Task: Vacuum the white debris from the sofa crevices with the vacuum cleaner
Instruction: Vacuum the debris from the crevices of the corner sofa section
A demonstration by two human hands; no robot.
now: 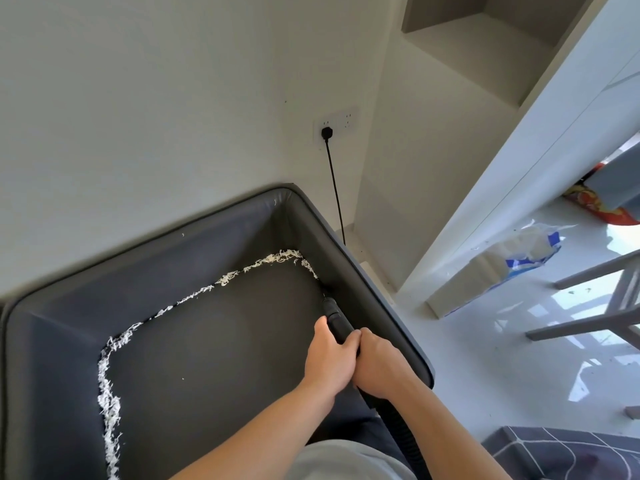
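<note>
Hands on the vacuum nozzle

White debris [110, 386] lies in the sofa [214, 344] cracks, left and far. Left hand [329, 358] and right hand [377, 365], side by side, both grip the black vacuum nozzle [334, 317], its tip in the right crack.

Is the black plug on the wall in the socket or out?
In. The black plug sits in the wall socket, and its cord hangs down behind the sofa.
</note>
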